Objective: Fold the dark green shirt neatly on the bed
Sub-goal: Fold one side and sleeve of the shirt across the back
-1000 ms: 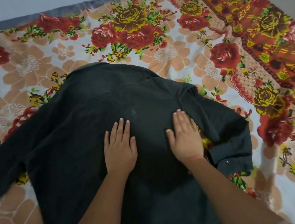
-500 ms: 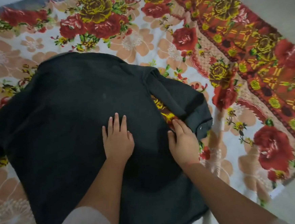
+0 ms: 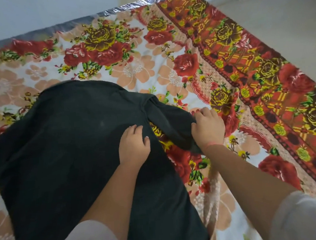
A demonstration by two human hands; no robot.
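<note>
The dark green shirt (image 3: 66, 146) lies spread flat on the bed, back side up, collar end away from me. Its right sleeve (image 3: 172, 124) is bunched beside the body. My left hand (image 3: 133, 146) presses on the shirt's right side near the armpit, its fingers curled down into the cloth. My right hand (image 3: 208, 128) is closed on the end of the right sleeve, its fingers curled over the cuff. The left sleeve runs off the left edge of the view.
The bed is covered by a floral sheet (image 3: 129, 52) in red, peach and yellow, with a dark red border (image 3: 263, 77) along its right side. A pale floor (image 3: 287, 15) lies beyond the right edge; a wall (image 3: 31, 12) stands behind the bed.
My right hand left the shirt's body, went right and closed on the sleeve end. My left hand went from flat to curled. The sleeve is more bunched, and my head moved.
</note>
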